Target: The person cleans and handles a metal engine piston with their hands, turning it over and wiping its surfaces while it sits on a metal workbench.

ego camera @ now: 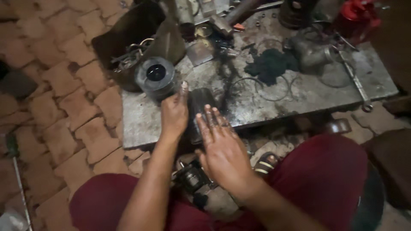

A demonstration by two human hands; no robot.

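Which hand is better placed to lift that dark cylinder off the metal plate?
Left, probably. The left hand already wraps the dark cylinder from its side, while the right hand lies flat and open-fingered over its near end.

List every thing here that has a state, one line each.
Left hand: gripping the dark cylinder's side.
Right hand: open, flat, fingers spread over the cylinder.
Dark cylinder: on the metal plate.
Piston: upright, hollow side up.
Wrench: lying flat.
Black rag: crumpled.
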